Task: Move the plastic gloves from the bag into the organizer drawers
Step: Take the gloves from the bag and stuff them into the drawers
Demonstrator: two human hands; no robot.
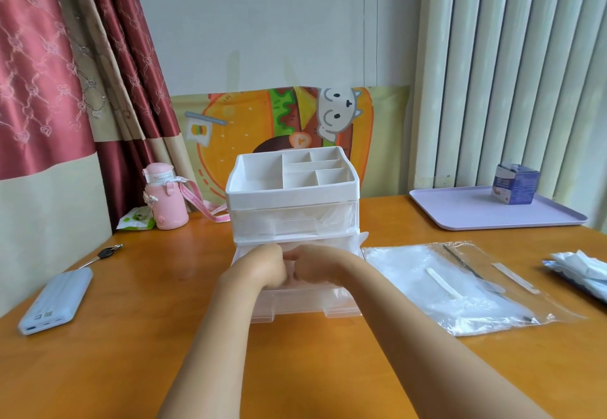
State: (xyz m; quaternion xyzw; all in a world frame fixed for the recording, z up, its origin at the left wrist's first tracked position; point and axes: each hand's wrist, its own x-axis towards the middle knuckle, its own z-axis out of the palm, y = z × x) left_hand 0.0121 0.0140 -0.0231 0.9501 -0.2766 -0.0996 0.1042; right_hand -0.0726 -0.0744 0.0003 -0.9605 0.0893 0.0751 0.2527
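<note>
Fingers (278, 256) of the left hand (259, 269) and the right hand (317, 264) curl downward, knuckles meeting over the pulled-out lower drawer (295, 303) of the organizer (292, 193); whether they pinch anything cannot be told. Crumpled plastic gloves (331, 218) show through the shut upper drawer (282, 224), and the bag (460, 290) lies flat on the table (131, 353) just right of the organizer.
</note>
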